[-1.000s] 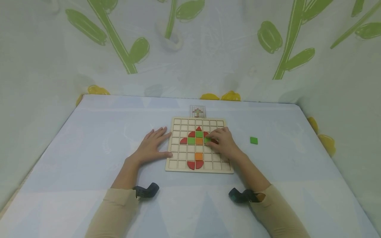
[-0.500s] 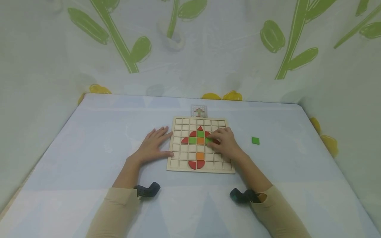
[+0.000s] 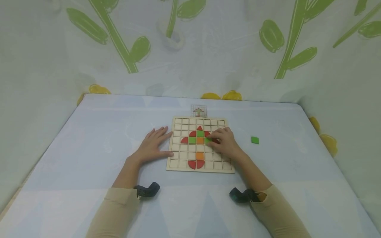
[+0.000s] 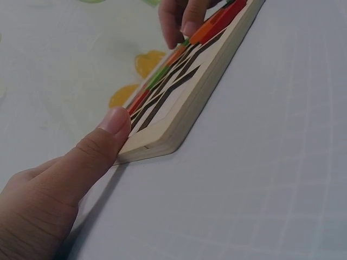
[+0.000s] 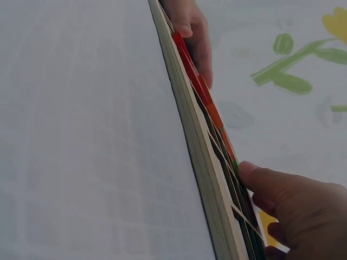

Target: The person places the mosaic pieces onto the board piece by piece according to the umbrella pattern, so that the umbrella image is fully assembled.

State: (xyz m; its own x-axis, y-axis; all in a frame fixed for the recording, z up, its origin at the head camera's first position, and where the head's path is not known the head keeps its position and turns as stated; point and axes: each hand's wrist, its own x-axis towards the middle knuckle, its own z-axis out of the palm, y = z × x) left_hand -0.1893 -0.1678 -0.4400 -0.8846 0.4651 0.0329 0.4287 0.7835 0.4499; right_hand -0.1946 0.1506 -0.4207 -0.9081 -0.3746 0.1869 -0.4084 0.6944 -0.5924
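Observation:
A wooden grid board (image 3: 182, 148) lies on the table, bearing a pattern of coloured tiles. My left hand (image 3: 152, 145) lies spread at its left side, with the thumb (image 4: 115, 122) on the frame's edge in the left wrist view. Over the board's right half, my right hand (image 3: 224, 142) pinches a green square tile (image 3: 207, 140) between thumb and fingers, in the cell right of an orange square (image 3: 200, 140). That hand partly covers this tile and the red pieces beside it. A red triangle (image 3: 200, 128) tops the pattern; two red quarter-circles (image 3: 191, 164) sit at the bottom.
One loose green square (image 3: 255, 140) lies on the table right of the board. Touching the board's far edge, a small pattern card (image 3: 198, 111) shows a similar figure. Behind the table rises a wall covering (image 3: 208, 66) printed with leaves.
The head view shifts slightly. Both hands keep their places on the board, and the tiles stay where they were.

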